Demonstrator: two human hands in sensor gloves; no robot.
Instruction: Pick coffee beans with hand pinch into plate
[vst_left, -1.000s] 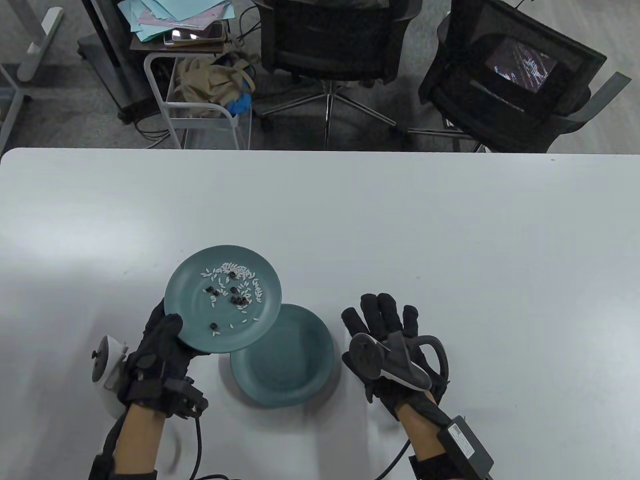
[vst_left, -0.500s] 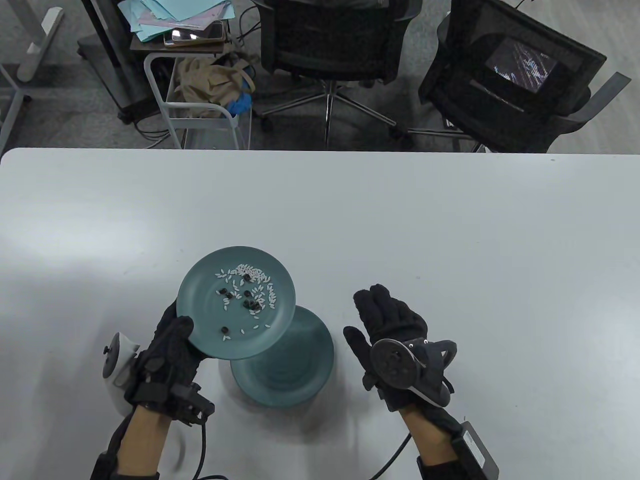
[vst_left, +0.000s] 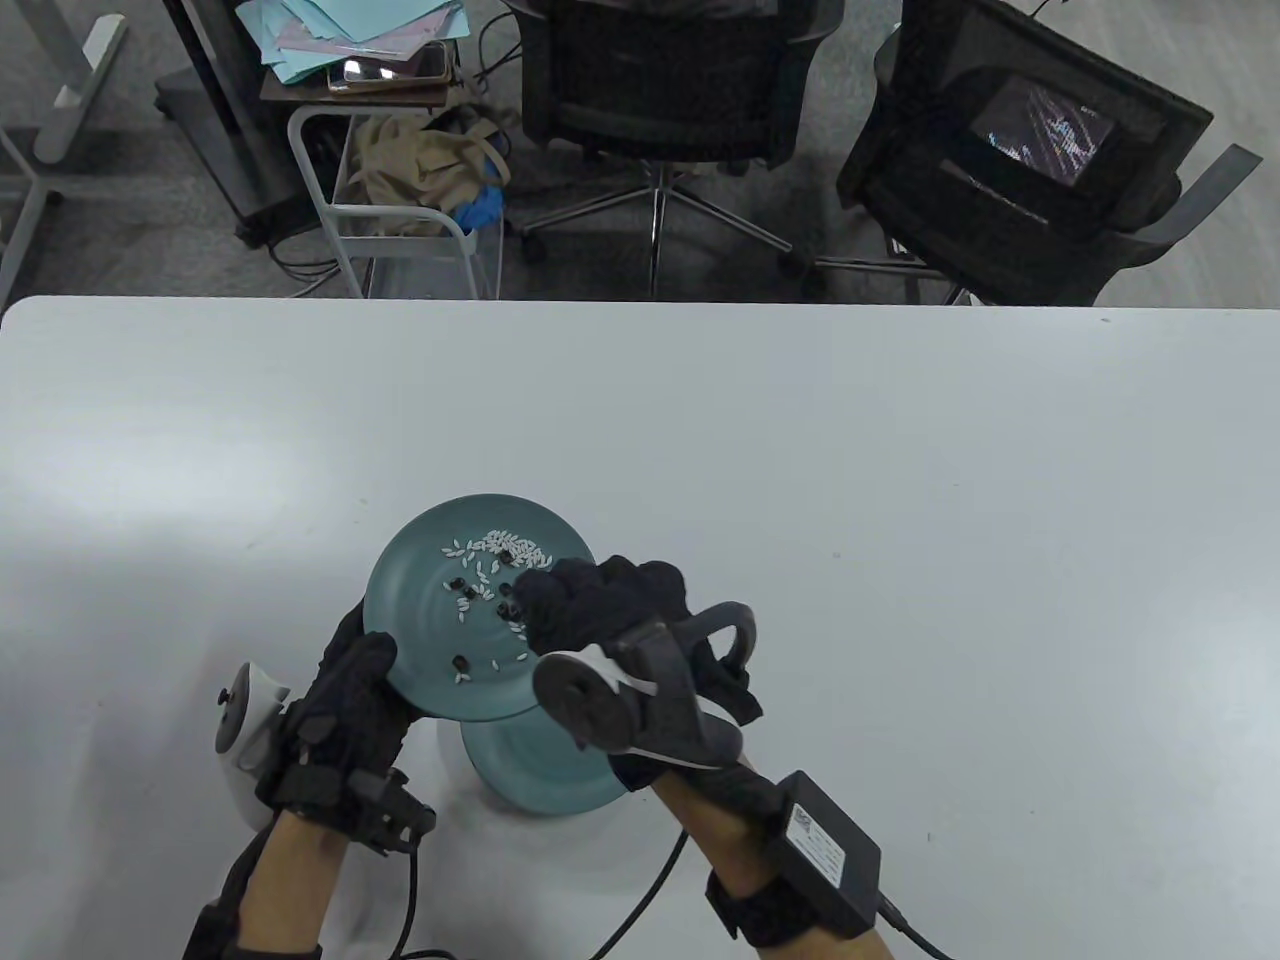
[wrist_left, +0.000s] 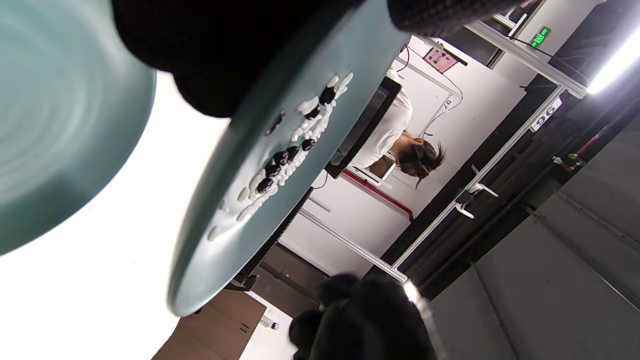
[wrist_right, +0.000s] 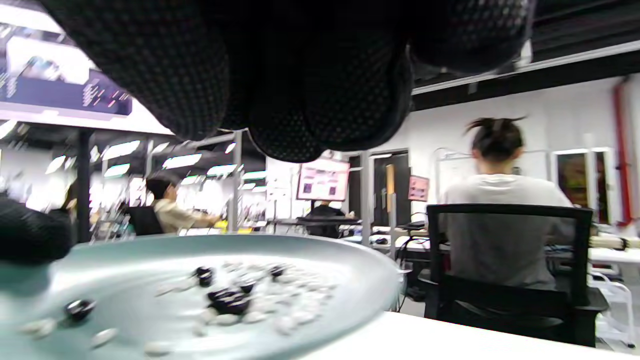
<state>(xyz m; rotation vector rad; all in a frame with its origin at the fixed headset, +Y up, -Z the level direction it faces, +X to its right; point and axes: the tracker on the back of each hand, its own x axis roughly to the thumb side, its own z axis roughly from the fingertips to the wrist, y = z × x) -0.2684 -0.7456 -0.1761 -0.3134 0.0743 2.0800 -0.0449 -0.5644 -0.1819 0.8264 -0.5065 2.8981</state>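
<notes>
Left wrist view: white wall placard (wrist_left: 546, 115) bearing the number "96", seen sideways. The green illuminated sign (wrist_left: 540, 36) and the power box's white label (vst_left: 812, 838) are illegible.

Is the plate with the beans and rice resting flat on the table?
No, the left hand holds the upper plate raised above the lower plate.

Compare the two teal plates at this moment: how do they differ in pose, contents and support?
The upper plate is held off the table by the left hand, tilted; the lower plate rests flat on the table. The upper plate carries coffee beans mixed with white grains; the visible part of the lower plate shows nothing. The right hand hangs over the upper plate. Both look the same teal colour and round shape.
</notes>
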